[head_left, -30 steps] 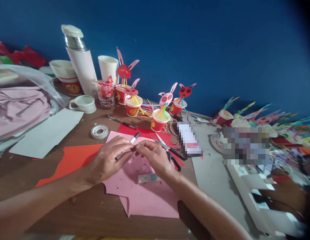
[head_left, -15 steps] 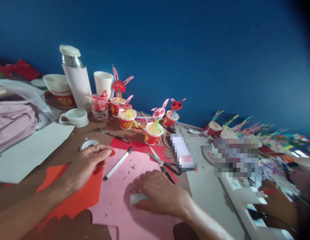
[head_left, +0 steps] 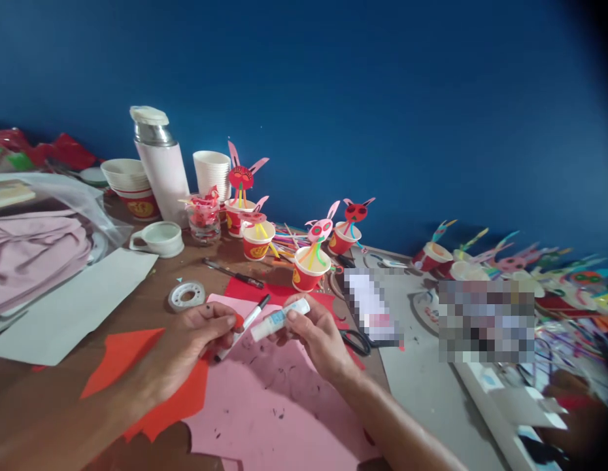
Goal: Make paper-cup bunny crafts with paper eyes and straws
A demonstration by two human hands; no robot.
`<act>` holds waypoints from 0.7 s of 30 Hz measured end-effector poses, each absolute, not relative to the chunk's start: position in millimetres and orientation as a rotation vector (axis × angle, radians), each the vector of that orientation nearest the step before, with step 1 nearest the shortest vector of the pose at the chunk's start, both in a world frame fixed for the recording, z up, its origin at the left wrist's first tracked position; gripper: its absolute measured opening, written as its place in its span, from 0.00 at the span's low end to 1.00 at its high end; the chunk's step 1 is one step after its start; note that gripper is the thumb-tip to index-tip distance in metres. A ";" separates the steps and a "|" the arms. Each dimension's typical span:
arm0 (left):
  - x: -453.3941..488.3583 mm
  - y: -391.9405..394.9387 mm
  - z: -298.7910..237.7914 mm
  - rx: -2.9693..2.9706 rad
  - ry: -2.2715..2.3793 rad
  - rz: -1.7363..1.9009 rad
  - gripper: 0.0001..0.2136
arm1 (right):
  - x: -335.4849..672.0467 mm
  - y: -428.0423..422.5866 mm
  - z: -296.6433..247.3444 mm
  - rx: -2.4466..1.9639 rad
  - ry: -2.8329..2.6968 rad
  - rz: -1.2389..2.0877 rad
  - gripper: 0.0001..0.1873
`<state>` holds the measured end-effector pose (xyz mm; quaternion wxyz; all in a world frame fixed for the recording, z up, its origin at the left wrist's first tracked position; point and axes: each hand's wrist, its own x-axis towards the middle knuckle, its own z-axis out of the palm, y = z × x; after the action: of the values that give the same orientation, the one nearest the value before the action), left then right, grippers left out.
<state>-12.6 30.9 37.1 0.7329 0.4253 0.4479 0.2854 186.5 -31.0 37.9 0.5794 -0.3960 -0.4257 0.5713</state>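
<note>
The fingers of your left hand (head_left: 199, 337) pinch a small red-orange paper scrap (head_left: 239, 322); those of your right hand (head_left: 318, 333) grip a blue-labelled bottle (head_left: 277, 319), tilted above pink paper (head_left: 272, 399). A white marker (head_left: 253, 316) lies partly behind your left fingers. Your right hand partly hides black-handled scissors (head_left: 357, 341). Farther across the desk (head_left: 19, 412), a rabbit-faced cup (head_left: 308, 278) stands.

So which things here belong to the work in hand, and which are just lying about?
Likely part of the work:
tube, in the right hand
small red piece, in the left hand
pink sheet, below the hands
pen, lying on the sheet

Seemingly just lying about:
flask
mug
pink cloth
</note>
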 end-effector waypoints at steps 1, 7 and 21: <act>-11.8 29.7 38.3 0.937 0.991 0.615 0.12 | 184.5 -32.6 37.5 -0.936 -1.004 1.314 0.10; -8.3 23.7 47.1 0.910 1.020 0.624 0.12 | 177.3 -45.9 44.6 -1.163 -1.137 0.996 0.11; -15.8 27.9 52.3 0.851 0.799 0.691 0.09 | 174.4 -30.6 48.5 -1.032 -0.636 1.218 0.12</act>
<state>-15.8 27.9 52.3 0.7786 0.3935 0.3696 0.3198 174.4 -30.6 48.5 0.6530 -0.4550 -0.2801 0.5367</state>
